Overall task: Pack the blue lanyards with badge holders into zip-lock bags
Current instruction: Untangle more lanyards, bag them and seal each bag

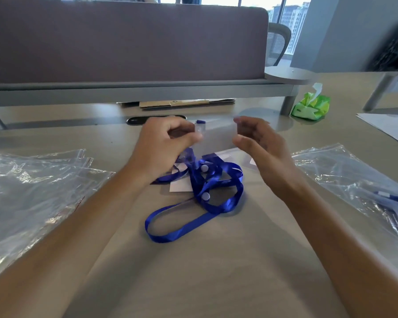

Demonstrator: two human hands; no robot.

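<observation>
My left hand [163, 148] and my right hand [260, 148] hold a clear badge holder [218, 136] between them, lifted above the table. The left fingers pinch its clip end, where a bit of blue shows; the right thumb and fingers pinch the opposite edge. Below lies a tangle of blue lanyards [207, 191] with white clips and more badge holders, one loop reaching toward me. A stack of empty zip-lock bags [32, 191] lies at the left. At the right, a zip-lock bag [363, 184] holds a blue lanyard.
A purple desk divider [124, 42] on a grey frame blocks the far side. A green tissue pack [311, 104] sits at the back right, white paper [391, 127] at the far right. A black cable port [136, 120] lies behind my left hand.
</observation>
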